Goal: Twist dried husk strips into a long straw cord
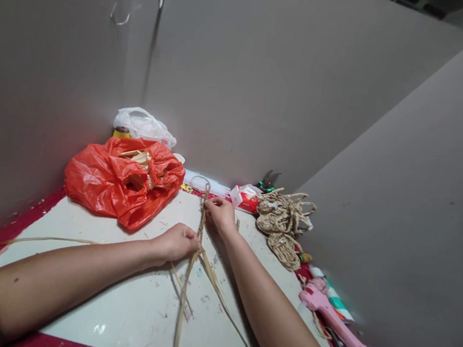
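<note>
A braid of dry straw-coloured plant fibre (202,223) runs upright over the middle of the white board, its far end near a thin wire loop (201,181). My left hand (179,242) is closed, pinching the braid low down, where it splits into loose strands (213,280). Higher up, my right hand (221,212) pinches the braid near its top. From the left hand, the loose strands spread toward me and to the right. The fingertips of both hands are partly hidden.
An orange-red plastic bag (101,178) holding dry husks lies at the left, with a white bag (145,126) behind it. Braided coils (285,218) sit at the back right. A pink glue gun (340,322) lies along the right edge. Grey walls enclose the white board (116,305).
</note>
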Available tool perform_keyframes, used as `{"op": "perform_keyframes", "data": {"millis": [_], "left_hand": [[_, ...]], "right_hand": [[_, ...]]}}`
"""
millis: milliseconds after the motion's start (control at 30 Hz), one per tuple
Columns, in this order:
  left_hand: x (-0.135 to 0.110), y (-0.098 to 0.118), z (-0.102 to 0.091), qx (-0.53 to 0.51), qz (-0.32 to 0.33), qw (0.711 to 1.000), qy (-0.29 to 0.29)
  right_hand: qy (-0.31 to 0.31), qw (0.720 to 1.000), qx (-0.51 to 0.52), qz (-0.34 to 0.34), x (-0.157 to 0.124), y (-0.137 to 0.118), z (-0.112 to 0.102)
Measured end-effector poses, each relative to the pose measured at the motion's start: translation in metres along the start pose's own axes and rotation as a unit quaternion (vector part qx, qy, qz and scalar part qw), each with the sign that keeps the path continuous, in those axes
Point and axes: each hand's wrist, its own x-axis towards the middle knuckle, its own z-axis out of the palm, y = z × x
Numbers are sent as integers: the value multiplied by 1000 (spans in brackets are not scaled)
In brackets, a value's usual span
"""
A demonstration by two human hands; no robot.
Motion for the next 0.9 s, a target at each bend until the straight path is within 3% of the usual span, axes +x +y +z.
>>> {"op": "perform_keyframes", "data": {"millis": [67,167,333,433,533,633,800,900], "left_hand": [[0,-1,-1,13,25,1000,-3],[-1,2,-2,23,29,999,-4],[-1,8,-6,15,19,1000,5],[2,9,-11,8,45,998,42],[7,10,-15,-18,97,992,85],[9,12,-17,-79,134,984,90],[2,18,-15,-160,155,974,33],[-1,21,-14,-168,131,976,-52]], "right_hand": [[24,993,111,15,-5,-4,-15],[21,959,277,59,-12,-7,-39],[-37,921,373,102,-24,3,-59],[-40,924,368,97,-35,14,-57],[-82,935,337,72,-48,18,-50],[-130,951,279,37,-62,13,-43],[-161,969,178,-58,-83,-3,-33],[-202,962,174,-59,-91,-7,-31]]}}
